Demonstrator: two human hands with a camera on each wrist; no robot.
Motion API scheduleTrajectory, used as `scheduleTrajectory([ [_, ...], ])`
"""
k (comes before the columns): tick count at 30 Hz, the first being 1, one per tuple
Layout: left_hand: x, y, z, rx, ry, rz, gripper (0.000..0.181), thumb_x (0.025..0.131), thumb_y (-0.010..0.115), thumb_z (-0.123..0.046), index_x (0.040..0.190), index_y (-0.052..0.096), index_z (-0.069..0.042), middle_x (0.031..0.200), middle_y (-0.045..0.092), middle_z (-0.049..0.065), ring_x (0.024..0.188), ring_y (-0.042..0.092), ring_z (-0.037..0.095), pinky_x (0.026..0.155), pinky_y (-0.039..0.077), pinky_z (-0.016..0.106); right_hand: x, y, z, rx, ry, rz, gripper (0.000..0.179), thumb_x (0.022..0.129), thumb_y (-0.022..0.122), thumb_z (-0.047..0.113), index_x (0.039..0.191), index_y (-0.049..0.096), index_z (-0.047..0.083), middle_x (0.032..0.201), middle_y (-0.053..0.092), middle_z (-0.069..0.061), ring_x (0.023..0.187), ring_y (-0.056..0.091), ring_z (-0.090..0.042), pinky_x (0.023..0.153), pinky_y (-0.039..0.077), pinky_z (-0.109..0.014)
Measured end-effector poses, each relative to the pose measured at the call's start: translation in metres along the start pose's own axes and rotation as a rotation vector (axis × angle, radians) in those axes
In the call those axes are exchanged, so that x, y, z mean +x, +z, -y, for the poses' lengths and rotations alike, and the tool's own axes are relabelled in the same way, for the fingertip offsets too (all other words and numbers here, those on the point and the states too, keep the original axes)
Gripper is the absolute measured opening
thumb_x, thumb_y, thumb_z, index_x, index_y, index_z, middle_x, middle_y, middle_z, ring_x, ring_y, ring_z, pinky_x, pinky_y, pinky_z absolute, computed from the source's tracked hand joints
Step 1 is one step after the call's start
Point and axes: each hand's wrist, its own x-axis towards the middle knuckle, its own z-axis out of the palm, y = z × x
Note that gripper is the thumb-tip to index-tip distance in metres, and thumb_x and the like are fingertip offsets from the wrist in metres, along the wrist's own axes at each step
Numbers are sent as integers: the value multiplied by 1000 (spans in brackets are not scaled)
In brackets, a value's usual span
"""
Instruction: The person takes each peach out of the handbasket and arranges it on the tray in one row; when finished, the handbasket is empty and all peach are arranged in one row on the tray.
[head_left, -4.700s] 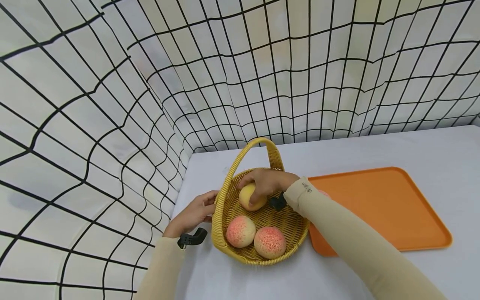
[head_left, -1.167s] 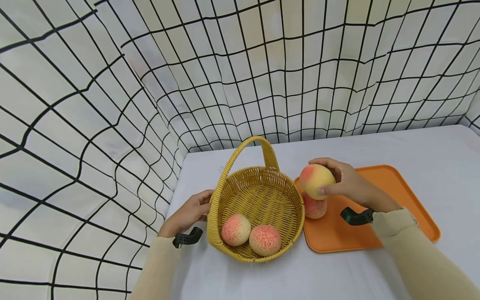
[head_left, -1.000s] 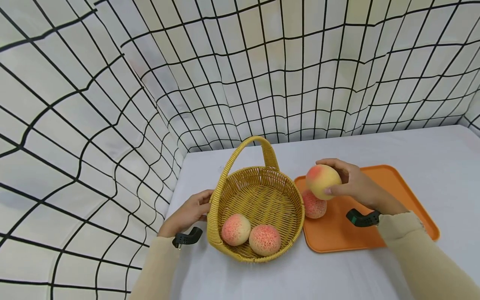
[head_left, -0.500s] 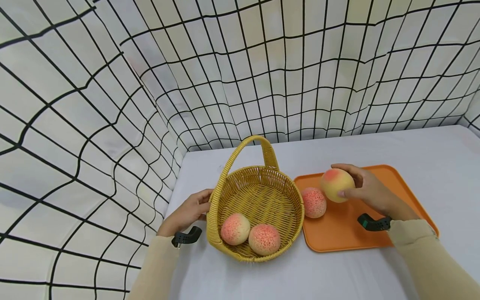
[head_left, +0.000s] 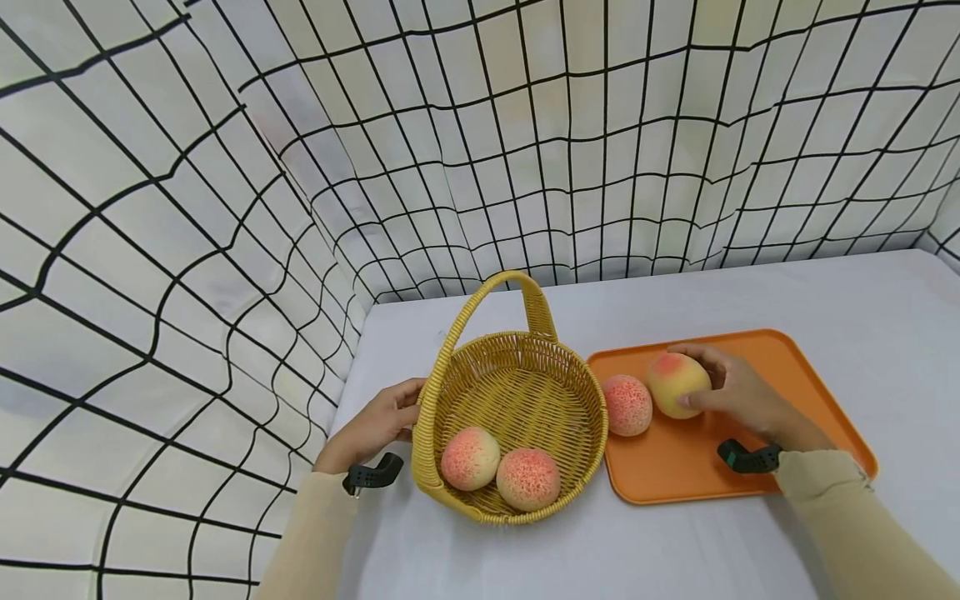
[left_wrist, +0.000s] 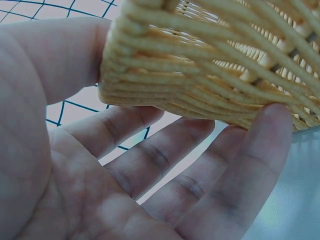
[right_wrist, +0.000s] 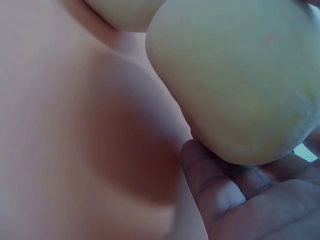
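Note:
In the head view my right hand (head_left: 742, 398) grips a yellow peach (head_left: 673, 388) with a red blush, low over the left half of an orange tray (head_left: 795, 362). The right wrist view has fingers (right_wrist: 205, 175) against the underside of this peach. Beside it on the tray sits a speckled pink peach (head_left: 627, 406). My left hand (head_left: 377, 423) holds the left side of a yellow woven basket (head_left: 532, 400), thumb and fingers about its wall (left_wrist: 190, 75) in the left wrist view. Inside the basket lie a cream-and-pink peach (head_left: 470, 458) and a pink speckled peach (head_left: 528, 479).
The basket's tall arched handle (head_left: 480, 312) rises over its left and back side. A white cloth (head_left: 570, 550) covers the table. White fabric with a black grid (head_left: 480, 150) walls off the back and left.
My right hand has carried the yellow peach out of the basket, rightward and then down onto the tray beside the pink one. My left hand has stayed at the basket.

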Motion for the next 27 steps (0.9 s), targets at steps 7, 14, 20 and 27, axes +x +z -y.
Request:
scheduleTrajectory([
  [7, -1, 0, 0, 1, -1, -1, 52, 108, 57, -19, 155, 44, -2, 141, 60, 24, 110, 68, 31, 82, 61, 41, -1, 2, -4, -10, 12, 3, 64, 89, 76, 4, 146, 50, -1, 124, 66, 7, 107, 63, -11, 88, 54, -23],
  [14, -1, 1, -1, 5, 4, 0, 51, 108, 57, -19, 154, 45, -2, 140, 60, 24, 109, 68, 30, 82, 61, 41, -3, 2, -4, -39, 24, 9, 67, 88, 78, 6, 148, 49, 0, 125, 65, 5, 105, 63, -12, 87, 55, -24],
  [20, -1, 2, -2, 7, -1, -7, 51, 108, 57, -20, 154, 46, -2, 139, 60, 24, 110, 68, 32, 82, 61, 42, -5, 1, -1, -84, 30, 16, 70, 87, 81, 10, 149, 50, 3, 128, 65, -4, 106, 63, -12, 87, 53, -24],
  [27, -1, 1, -2, 5, -1, -8, 51, 108, 56, -19, 155, 45, -2, 139, 60, 23, 110, 67, 31, 83, 61, 42, -6, 1, 0, -122, 25, 27, 73, 87, 82, 12, 151, 48, 4, 134, 62, -13, 108, 62, -9, 88, 53, -22],
])
